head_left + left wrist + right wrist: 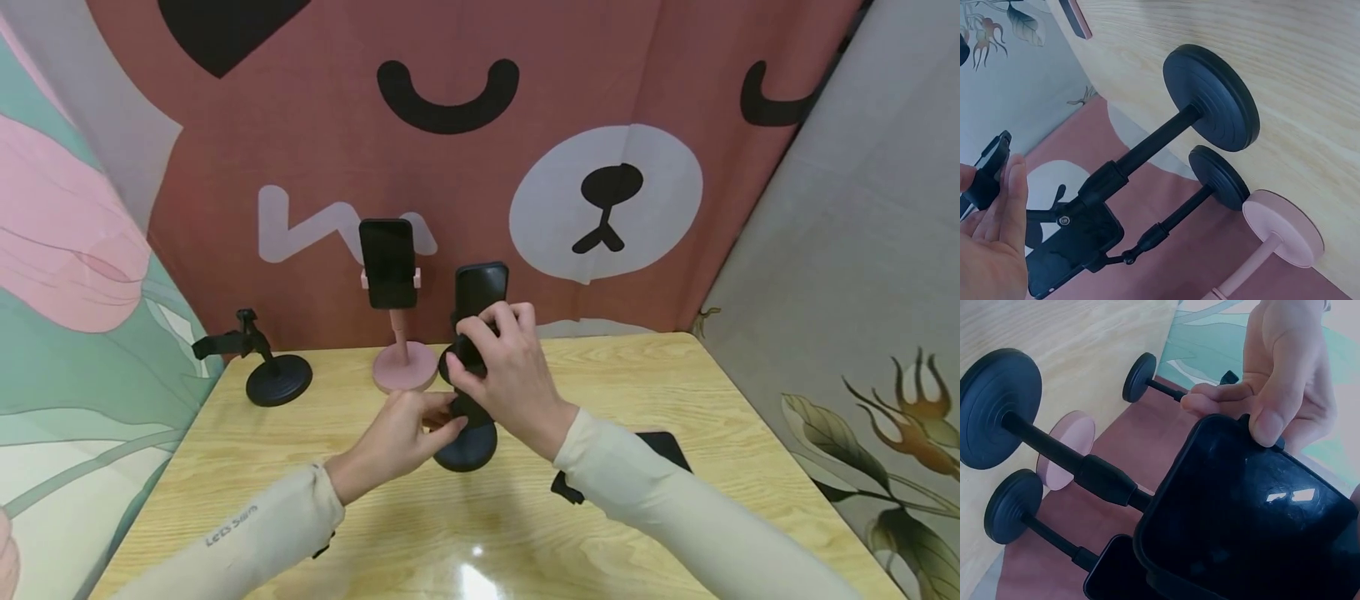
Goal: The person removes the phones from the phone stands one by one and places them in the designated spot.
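Phone (1247, 512) gripped at the front stand (467, 454)

The right hand (513, 367) grasps the phone at the top of the front stand, its fingers curled over the edge. The left hand (408, 433) comes in lower from the other side, with thumb and fingers pinching the clip (1279, 442) at the phone's edge. The phone sits at the upper end of the black pole (1047, 440), above the round base; its glossy face shows two bright reflections in the right wrist view. How firmly the clip bears on it cannot be told.

Just behind, the rear stand (1219, 178) holds a second phone (482, 283). Beside it, the pink stand (405, 367) carries a third phone (387, 262), nearly upright. At the desk's far left corner is a black low stand (279, 382) with an arm reaching left. A flat phone (666, 448) lies on the desk (615, 383), partly hidden by the right sleeve (637, 483). A bear-print curtain (330, 150) hangs behind.
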Demonstrator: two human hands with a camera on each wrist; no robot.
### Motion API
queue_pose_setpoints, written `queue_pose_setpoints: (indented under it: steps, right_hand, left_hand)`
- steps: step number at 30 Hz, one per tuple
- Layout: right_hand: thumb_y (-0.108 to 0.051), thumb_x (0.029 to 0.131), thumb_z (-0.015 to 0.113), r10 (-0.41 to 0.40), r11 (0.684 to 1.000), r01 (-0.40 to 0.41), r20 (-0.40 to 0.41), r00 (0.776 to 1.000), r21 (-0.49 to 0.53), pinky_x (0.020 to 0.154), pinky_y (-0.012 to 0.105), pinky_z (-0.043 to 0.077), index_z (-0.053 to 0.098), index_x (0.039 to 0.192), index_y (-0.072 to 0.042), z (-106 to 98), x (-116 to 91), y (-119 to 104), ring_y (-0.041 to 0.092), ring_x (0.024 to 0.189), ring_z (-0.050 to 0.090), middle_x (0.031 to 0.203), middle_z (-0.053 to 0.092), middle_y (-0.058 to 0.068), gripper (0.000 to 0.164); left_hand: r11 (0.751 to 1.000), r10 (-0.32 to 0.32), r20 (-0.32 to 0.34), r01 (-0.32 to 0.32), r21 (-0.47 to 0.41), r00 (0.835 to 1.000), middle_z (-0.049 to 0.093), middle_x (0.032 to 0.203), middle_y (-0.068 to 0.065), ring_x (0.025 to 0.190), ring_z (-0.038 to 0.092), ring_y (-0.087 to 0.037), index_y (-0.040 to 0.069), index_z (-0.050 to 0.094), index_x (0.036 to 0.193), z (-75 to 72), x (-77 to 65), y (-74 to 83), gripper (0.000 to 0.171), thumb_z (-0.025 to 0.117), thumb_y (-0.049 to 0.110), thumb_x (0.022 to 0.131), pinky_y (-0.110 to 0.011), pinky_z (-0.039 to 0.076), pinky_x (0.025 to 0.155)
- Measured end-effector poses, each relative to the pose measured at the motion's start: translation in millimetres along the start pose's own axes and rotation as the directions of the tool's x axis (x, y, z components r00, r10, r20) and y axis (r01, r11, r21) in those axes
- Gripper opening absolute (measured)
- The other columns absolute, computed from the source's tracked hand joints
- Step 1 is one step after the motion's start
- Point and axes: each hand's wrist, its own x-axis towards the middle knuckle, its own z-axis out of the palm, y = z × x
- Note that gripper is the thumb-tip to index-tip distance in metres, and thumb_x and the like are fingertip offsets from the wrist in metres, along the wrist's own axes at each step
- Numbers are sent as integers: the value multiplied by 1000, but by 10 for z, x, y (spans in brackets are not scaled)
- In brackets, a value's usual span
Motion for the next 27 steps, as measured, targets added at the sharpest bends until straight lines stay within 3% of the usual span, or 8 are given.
queue_pose_setpoints:
  steps: [16, 27]
  right_hand:
    - [-21, 88, 74, -38, 999, 38, -1, 999, 29, 83, 43, 40, 68, 101, -10, -15, -45, 123, 29, 95, 47, 95, 59, 10, 18]
    - [-19, 86, 77, -80, 993, 76, 39, 996, 92, 80, 40, 40, 67, 100, -9, -106, -46, 144, 27, 93, 46, 94, 58, 9, 20]
  left_hand:
    - [999, 21, -35, -22, -37, 999, 79, 101, -6, 81, 76, -10, 7, 74, 118, 52, -47, -21, 24, 68, 9, 96, -19, 60, 73]
    - [997, -18, -37, 15, -79, 999, 78, 107, -9, 86, 77, -13, 6, 74, 119, 51, -70, -55, 24, 70, 9, 95, -22, 62, 76]
